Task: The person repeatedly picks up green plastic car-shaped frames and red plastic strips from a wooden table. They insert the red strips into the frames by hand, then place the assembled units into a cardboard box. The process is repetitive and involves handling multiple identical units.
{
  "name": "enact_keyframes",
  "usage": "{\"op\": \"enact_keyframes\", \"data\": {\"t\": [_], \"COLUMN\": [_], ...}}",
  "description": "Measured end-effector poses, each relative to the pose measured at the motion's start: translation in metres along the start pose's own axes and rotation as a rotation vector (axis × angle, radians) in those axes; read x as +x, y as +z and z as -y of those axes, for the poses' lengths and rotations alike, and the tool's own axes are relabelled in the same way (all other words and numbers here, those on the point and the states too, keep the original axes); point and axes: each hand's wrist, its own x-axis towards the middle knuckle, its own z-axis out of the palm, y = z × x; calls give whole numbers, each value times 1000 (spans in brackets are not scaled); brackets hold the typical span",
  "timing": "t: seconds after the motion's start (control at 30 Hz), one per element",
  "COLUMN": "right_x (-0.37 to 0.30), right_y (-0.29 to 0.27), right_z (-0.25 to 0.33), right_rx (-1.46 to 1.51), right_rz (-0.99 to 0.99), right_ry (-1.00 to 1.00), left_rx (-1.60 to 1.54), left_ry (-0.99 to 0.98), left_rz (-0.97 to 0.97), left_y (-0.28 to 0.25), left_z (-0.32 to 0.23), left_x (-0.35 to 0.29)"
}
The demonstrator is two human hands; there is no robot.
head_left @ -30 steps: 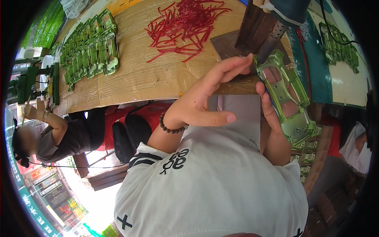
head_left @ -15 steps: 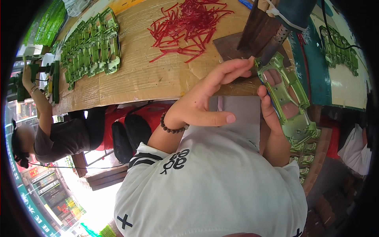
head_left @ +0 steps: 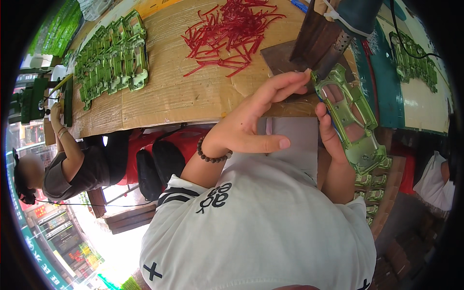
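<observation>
My right hand grips a translucent green plastic frame that has oval openings and metal bits in it; most of its fingers are hidden behind the frame. The frame's upper end sits right by the metal nozzle of a heat gun-like tool. My left hand, with a beaded bracelet on the wrist, stretches its fingers to that same upper corner. Its fingertips touch or nearly touch the frame, and the thumb stands well apart. Whether something tiny is at the fingertips I cannot make out.
A pile of thin red strips lies on the brown-covered table. Rows of green frames stand left, more far right, and others below my right hand. At left, a co-worker reaches to a green machine.
My hands stay almost in place; the green frame has shifted very slightly up and left. The co-worker's hand at the left has moved lower and to the right by the machine.
</observation>
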Motion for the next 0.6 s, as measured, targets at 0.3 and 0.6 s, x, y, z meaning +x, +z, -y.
{"op": "enact_keyframes", "data": {"t": [0.3, 0.6], "right_x": [-25, -13], "right_y": [23, 60], "right_z": [12, 138], "right_rx": [-263, -1776], "right_rz": [-360, -873], "right_ry": [-117, -674], "left_rx": [127, 98], "left_ry": [50, 82], "left_rz": [-475, -482], "left_y": [10, 10], "left_z": [11, 10], "left_x": [-3, -1]}}
